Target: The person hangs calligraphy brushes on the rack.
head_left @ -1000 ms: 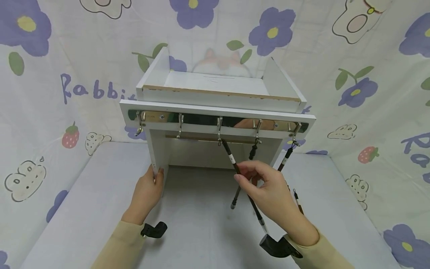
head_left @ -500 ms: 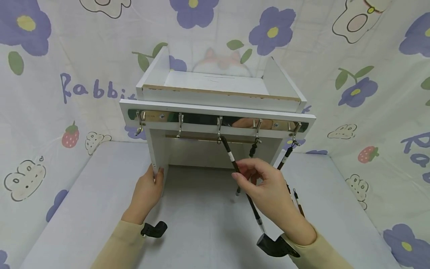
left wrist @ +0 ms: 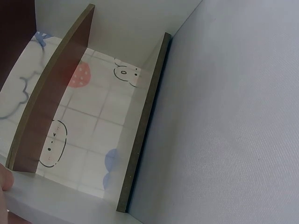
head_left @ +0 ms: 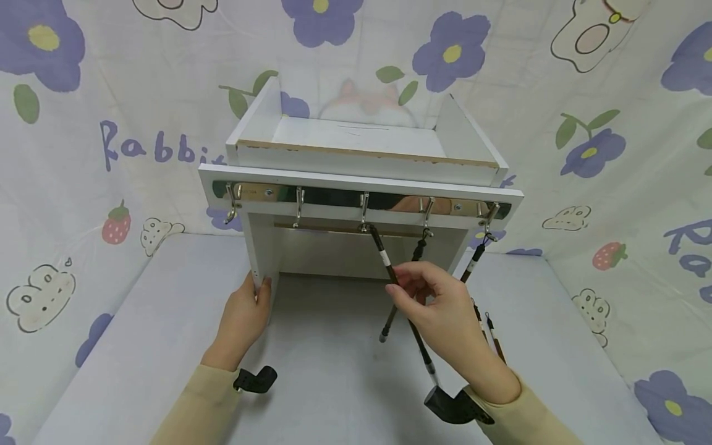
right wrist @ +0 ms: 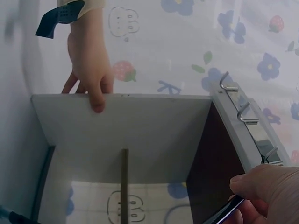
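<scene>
My right hand [head_left: 439, 303] pinches a dark calligraphy brush [head_left: 418, 346] with a white band, between thumb and fingers. The brush slants, its top end touching or just beside the tip of the middle hook [head_left: 364, 210]; whether its loop is over the hook is too small to tell. Another brush [head_left: 419, 250] hangs from the hook to the right, partly behind my hand. A third brush [head_left: 473, 262] hangs from the far-right hook. My left hand [head_left: 245, 318] grips the front edge of the white shelf's left side panel [right wrist: 154, 126], thumb on the inner face.
The white shelf [head_left: 361, 179] carries a metal hook rail along its front, with two bare hooks on the left. Two more brushes [head_left: 495, 337] lie on the white table [head_left: 322, 383] right of the shelf. A patterned cloth [head_left: 156, 111] hangs behind.
The held brush's top end has risen slightly to the middle hook's tip. The brush on the hook beside it has swung away and back. My left hand has stayed in place.
</scene>
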A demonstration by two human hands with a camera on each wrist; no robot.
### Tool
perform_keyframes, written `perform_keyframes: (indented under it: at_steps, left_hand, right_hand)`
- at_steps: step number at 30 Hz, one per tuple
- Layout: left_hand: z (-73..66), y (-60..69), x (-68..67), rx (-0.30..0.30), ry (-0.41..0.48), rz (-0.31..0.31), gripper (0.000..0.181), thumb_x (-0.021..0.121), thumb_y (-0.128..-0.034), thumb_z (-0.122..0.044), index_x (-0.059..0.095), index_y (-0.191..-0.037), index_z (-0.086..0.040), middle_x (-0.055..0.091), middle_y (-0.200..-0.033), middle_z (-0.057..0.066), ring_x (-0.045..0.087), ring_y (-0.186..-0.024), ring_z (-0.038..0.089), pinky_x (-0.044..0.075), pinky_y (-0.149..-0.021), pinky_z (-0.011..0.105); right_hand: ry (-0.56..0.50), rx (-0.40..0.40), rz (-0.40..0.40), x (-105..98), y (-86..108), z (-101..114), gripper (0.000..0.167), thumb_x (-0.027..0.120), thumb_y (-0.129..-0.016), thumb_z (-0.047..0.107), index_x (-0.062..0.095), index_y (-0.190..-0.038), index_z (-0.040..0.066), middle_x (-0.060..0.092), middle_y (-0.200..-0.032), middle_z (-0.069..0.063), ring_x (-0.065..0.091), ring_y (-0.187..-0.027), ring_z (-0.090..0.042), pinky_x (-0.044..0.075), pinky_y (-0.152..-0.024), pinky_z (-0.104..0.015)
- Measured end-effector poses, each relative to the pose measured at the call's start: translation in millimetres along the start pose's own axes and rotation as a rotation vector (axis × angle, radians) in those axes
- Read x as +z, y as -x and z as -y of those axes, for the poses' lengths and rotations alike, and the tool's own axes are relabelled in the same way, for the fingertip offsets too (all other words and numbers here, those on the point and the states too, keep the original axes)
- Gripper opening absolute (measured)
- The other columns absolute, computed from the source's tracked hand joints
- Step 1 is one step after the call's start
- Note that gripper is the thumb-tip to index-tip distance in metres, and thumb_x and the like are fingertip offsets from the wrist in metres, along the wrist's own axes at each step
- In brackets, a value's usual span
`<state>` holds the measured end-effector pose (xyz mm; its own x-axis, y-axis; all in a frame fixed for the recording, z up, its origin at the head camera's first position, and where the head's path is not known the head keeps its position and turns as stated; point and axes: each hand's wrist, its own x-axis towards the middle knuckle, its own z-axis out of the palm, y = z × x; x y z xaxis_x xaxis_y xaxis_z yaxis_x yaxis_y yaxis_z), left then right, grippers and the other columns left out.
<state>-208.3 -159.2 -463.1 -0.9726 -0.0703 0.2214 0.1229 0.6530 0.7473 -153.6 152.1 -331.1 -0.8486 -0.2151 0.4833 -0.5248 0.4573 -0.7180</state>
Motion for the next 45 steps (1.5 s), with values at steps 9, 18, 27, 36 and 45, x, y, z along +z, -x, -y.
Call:
perform_keyframes:
  at_steps: [9,18,27,36,45]
  left_hand:
    - [-0.2,-0.5,-2.2,0.007,-0.003,-0.007,0.049,0.035,-0.1048,-0.037,0.041,-0.137,0.000,0.054,-0.128,0.031,0.058,-0.110,0.044,0.050,-0.079,0.057]
    - [-0.3,-0.2,-3.2,0.003,-0.005,-0.004,0.050,0.035,-0.1049,-0.037,0.041,-0.138,0.000,0.053,-0.129,0.031,0.057,-0.112,0.044,0.049,-0.080,0.057]
    - [2.1,0.4,-1.9,0.008,-0.001,-0.004,0.051,0.035,-0.1049,-0.038,0.039,-0.140,0.000,0.052,-0.131,0.031,0.056,-0.113,0.045,0.049,-0.080,0.057]
    - [4.1,-0.5,-1.0,0.009,-0.005,-0.007,0.051,0.035,-0.1048,-0.038,0.041,-0.138,0.000,0.053,-0.130,0.031,0.057,-0.112,0.044,0.049,-0.079,0.057]
    - [1.3,-0.8,-0.7,-0.001,0.001,0.011,0.049,0.036,-0.1050,-0.037,0.041,-0.138,-0.001,0.054,-0.129,0.031,0.058,-0.111,0.043,0.050,-0.079,0.056]
  right_hand:
    - [0.030,0.039,0.006,-1.7,1.3,-10.4,0.020,0.073,-0.088,0.012,0.068,-0.107,0.015,0.064,-0.087,0.008,0.059,-0.075,-0.011,0.049,-0.062,-0.026]
    - [0.018,0.007,0.042,7.4,6.2,-24.0,0.019,0.073,-0.088,0.012,0.068,-0.106,0.015,0.064,-0.088,0.010,0.059,-0.076,-0.010,0.050,-0.065,-0.028]
    - [-0.024,0.032,0.089,26.9,10.1,-29.2,0.018,0.072,-0.088,0.011,0.068,-0.106,0.011,0.065,-0.088,0.006,0.061,-0.076,-0.010,0.052,-0.067,-0.029]
    - [-0.041,0.079,0.093,50.1,7.3,-28.4,0.020,0.071,-0.090,0.014,0.067,-0.109,0.015,0.065,-0.090,0.006,0.062,-0.077,-0.007,0.053,-0.067,-0.028]
    - [-0.015,0.070,0.077,64.1,1.0,-31.0,0.016,0.071,-0.089,0.013,0.067,-0.105,0.014,0.064,-0.088,0.007,0.061,-0.077,-0.005,0.053,-0.065,-0.027]
